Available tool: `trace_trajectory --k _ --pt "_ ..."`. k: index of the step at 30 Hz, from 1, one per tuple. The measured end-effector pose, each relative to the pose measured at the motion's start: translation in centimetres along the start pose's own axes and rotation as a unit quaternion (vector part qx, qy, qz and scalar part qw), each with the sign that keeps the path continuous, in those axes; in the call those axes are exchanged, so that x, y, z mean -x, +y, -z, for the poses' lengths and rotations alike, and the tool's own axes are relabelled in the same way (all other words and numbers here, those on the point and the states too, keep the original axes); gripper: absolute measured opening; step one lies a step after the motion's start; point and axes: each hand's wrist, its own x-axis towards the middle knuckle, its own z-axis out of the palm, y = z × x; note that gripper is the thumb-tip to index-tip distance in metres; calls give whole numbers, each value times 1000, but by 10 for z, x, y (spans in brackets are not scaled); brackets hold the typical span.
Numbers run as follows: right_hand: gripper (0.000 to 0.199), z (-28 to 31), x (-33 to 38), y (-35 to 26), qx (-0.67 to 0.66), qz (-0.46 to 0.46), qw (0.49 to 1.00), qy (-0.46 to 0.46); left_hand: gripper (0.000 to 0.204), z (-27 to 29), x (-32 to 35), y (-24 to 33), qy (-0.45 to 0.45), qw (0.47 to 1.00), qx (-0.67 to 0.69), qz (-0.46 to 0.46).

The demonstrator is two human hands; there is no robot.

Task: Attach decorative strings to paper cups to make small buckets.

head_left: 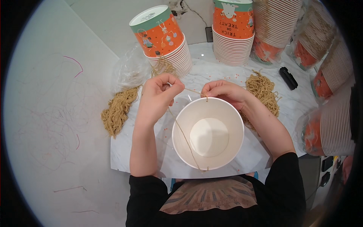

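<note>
A white-lined paper bucket (235, 130) stands in front of me with its open top facing up. A thin tan cord (185, 138) runs from a hole at the near rim, across the mouth, up to my left hand (159, 92). That hand is closed, pinching the cord just off the far left rim. From its fingertips a short stretch of cord leads to a hole in the far rim. There my right hand (224, 92) has its fingers pressed together on the cord, against the rim. Some of its fingers are hidden behind the bucket.
Bundles of tan cord lie left (120, 109) and right (262, 90). At the back stand stacked orange-and-green buckets (162, 36) and another stack (233, 41). Bagged bucket stacks (278, 22) line the right side. A black tool (288, 78) lies near them, a clear plastic bag (130, 70) back left.
</note>
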Motion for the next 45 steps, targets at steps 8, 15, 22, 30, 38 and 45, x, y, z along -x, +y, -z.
trace_trajectory --k 8,15,22,30,38,45 --pt "14 5 -4 8 -25 2 998 -61 13 15 -2 -4 21 992 -122 -15" --pt "9 -1 1 1 53 16 997 -46 12 9 9 5 46 959 -272 -58" --pt "9 -10 6 -5 144 0 990 -11 13 -4 20 15 109 911 -385 -96" --pt "7 -22 13 -13 216 22 976 15 17 9 20 8 50 890 -447 -70" --pt "10 -24 19 -18 326 65 943 30 16 12 23 12 14 864 -498 -75" --pt "23 -42 59 -66 513 142 846 41 25 29 32 19 -58 870 -485 -62"
